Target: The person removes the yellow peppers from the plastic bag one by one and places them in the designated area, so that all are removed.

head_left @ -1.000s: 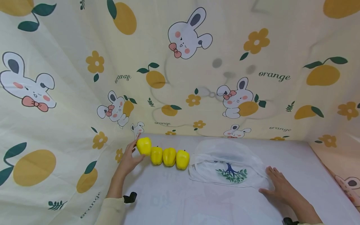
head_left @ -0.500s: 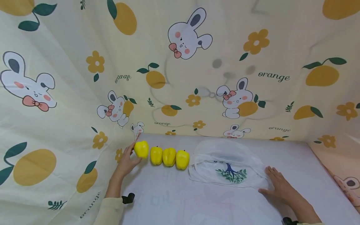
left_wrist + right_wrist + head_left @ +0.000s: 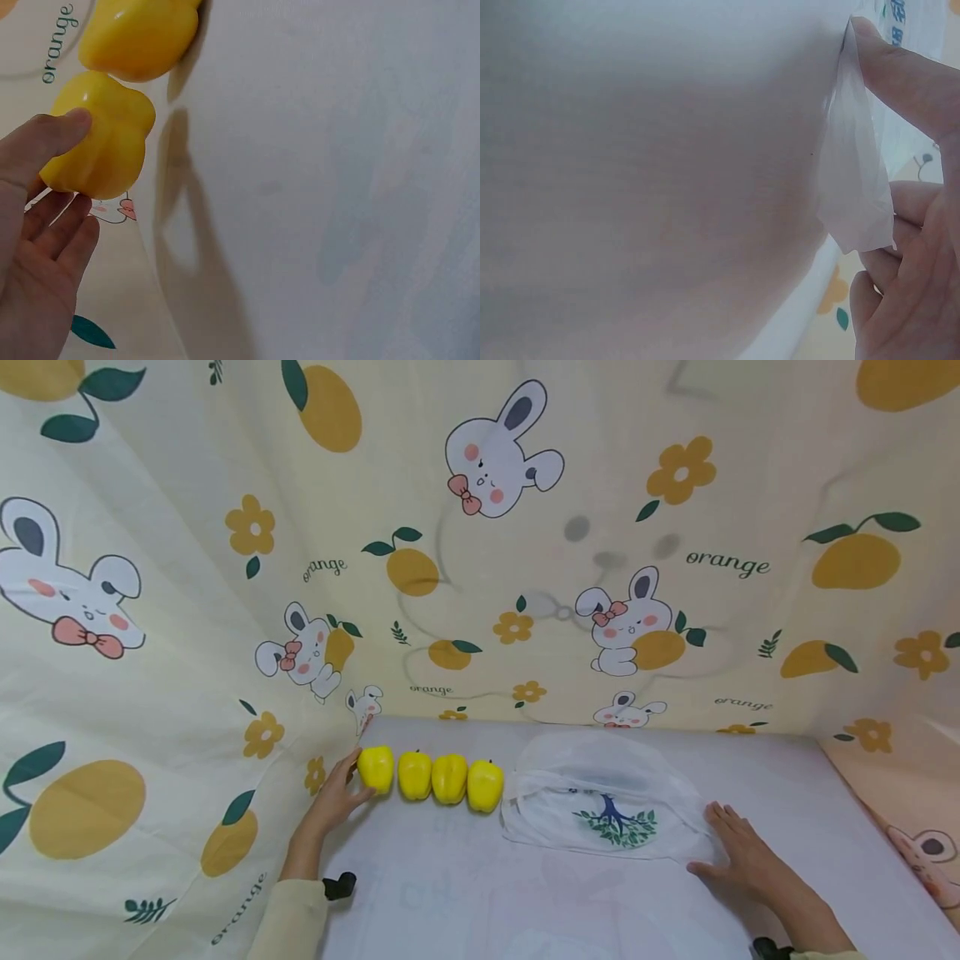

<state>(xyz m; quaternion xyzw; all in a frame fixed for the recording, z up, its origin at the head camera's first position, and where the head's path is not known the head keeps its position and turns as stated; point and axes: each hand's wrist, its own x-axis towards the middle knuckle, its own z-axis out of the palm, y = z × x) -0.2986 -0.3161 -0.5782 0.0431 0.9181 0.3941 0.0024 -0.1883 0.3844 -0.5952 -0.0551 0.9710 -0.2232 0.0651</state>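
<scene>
My left hand [image 3: 335,795] grips a yellow bell pepper [image 3: 376,770] at the left end of a row, thumb on one side and fingers on the other. In the left wrist view the thumb lies on that pepper [image 3: 101,139], its neighbour [image 3: 139,37] just beyond. Three more yellow bell peppers stand to its right: one [image 3: 415,776] a small gap away, a middle one [image 3: 450,779] and a right one [image 3: 485,786] close together. My right hand [image 3: 742,853] touches the right edge of a flat white plastic bag [image 3: 540,835] with fairly straight fingers.
The bag, printed with a blue and green tree, lies just right of the peppers on a white tabletop [image 3: 480,902]. A patterned curtain [image 3: 480,610] with rabbits and oranges rises behind the table and along both sides.
My left hand has brought its bell pepper leftward and down, away from its neighbour, and it now stands more upright in line with the row. The right hand and bag keep their places.
</scene>
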